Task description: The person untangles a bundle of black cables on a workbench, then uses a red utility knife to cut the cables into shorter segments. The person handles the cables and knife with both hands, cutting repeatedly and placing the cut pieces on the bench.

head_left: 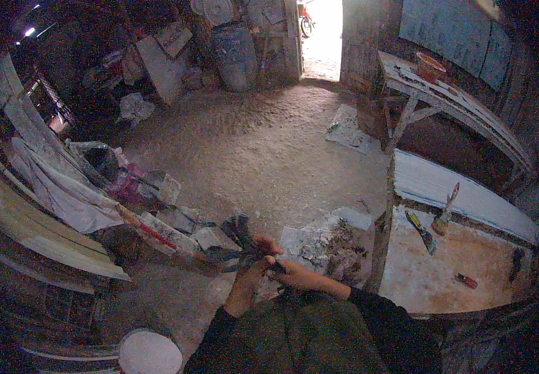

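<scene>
The left hand (254, 269) and right hand (291, 273) meet, pinching a dark bundle (237, 232) well off the left edge of the counter (410, 283); working it seems the step, next calling for steady grip. Beyond, a scraper (421, 233) lies near the counter's far-left corner.

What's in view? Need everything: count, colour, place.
dark floppy item: 1 bundle, blackish, lower centre, held
board: 1, brown, right
brush: 1, pale and red, on board
scraper: 1, yellow and dark, on board
small tool: 1, red, on board
panel: 1, white, beyond board
bench: 1, greyish, upper right
basin: 1, reddish, on bench
barrel: 1, blue, back
doorway: 1, bright, back
cloth: 1, pale, left
disc: 1, white, lower left
debris: uncounted, mixed, floor
dim edges: unclear
left grip: 1, dark sleeve, lower centre
right grip: 1, dark sleeve, lower centre
</scene>
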Demonstrator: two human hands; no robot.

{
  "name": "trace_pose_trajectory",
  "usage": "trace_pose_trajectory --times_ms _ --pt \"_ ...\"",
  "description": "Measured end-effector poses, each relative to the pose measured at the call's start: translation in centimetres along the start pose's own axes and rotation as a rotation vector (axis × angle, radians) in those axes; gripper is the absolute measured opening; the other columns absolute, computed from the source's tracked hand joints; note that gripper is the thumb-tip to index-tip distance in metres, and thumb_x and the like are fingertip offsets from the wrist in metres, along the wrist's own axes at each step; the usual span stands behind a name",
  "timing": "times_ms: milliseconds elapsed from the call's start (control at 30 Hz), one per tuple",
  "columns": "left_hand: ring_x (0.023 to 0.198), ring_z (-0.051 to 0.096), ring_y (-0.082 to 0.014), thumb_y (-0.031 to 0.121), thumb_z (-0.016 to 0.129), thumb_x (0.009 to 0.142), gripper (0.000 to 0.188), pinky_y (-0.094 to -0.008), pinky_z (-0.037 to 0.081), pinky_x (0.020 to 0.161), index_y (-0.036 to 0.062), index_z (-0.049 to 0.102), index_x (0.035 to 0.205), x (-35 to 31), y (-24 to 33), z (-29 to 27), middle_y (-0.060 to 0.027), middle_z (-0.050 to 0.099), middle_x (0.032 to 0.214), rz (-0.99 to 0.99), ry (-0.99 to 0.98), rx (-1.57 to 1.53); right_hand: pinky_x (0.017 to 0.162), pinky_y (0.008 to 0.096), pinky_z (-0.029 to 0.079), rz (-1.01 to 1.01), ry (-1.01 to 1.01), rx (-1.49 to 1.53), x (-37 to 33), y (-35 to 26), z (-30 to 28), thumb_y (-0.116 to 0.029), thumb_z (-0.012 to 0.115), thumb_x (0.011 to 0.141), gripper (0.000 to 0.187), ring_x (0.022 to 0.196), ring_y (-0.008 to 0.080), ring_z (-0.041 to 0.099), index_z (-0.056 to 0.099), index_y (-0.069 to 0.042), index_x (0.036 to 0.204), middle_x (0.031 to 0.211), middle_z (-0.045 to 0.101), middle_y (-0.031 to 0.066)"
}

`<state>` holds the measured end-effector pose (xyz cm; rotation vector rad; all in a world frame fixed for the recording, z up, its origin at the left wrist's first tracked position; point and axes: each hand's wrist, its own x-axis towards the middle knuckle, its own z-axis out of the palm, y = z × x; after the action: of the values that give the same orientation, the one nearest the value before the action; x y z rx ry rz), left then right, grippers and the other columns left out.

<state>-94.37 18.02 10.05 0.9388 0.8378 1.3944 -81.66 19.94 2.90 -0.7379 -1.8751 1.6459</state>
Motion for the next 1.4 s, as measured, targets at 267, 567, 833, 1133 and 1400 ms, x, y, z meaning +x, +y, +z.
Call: trace_pose_trajectory --times_ms 267,567,833,1133,1400 --pt "0.099 0.053 -0.0229 0.019 0.068 0.07 0.044 -0.0341 0.039 0.09 0.0014 0.052 0.107 -1.2 -9.7 -8.3 -0.012 0.057 0.101 -0.277 -0.48 0.583 0.057 0.0426 0.044 0.228 0.067 -0.63 0.8 -1.2 -3.8 -0.031 0.05 0.084 0.029 0.068 0.0331 0.059 0.054 -0.008 0.101 0.071 0.059 0.0168" --pt "0.088 0.057 -0.0349 0.015 0.06 0.075 0.065 -0.0405 0.045 0.079 0.0089 0.028 0.131 0.3 -3.4 -0.8 -0.0195 0.058 0.097 0.531 -0.133 1.583 0.058 0.0447 0.047 0.259 -0.131 -0.927 0.5 -2.0 -3.9 -0.029 0.054 0.077 0.026 0.068 0.0333 0.06 0.054 -0.011 0.095 0.073 0.061 0.0154" --pt "0.087 0.056 -0.0368 0.012 0.052 0.078 0.051 -0.0451 0.045 0.073 0.0115 0.035 0.126 0.8 -3.1 -4.4 -0.0207 0.057 0.098 -0.256 -0.553 1.441 0.059 0.0444 0.046 0.262 -0.253 -0.921 0.2 -1.7 -5.5 -0.033 0.054 0.078 0.024 0.069 0.0328 0.06 0.056 -0.01 0.085 0.073 0.06 0.0138" --pt "0.087 0.058 -0.0325 0.007 0.048 0.08 0.036 -0.0379 0.045 0.072 0.0145 0.051 0.115 1.9 0.2 -7.4 -0.0158 0.06 0.095 -0.305 -0.534 1.248 0.065 0.0366 0.045 0.214 -0.44 -0.568 -1.1 -3.8 -11.4 -0.03 0.064 0.073 0.035 0.074 0.0281 0.059 0.057 -0.005 0.096 0.081 0.061 0.0143" --pt "0.089 0.058 -0.0288 0.002 0.048 0.077 0.039 -0.0344 0.044 0.076 0.0106 0.051 0.115 1.5 -2.3 -9.5 -0.0155 0.06 0.099 -0.158 -0.404 1.094 0.066 0.0322 0.045 0.298 -0.319 -0.495 -1.0 -7.5 -11.7 -0.038 0.066 0.072 0.048 0.073 0.019 0.058 0.054 -0.004 0.104 0.081 0.062 0.0103"
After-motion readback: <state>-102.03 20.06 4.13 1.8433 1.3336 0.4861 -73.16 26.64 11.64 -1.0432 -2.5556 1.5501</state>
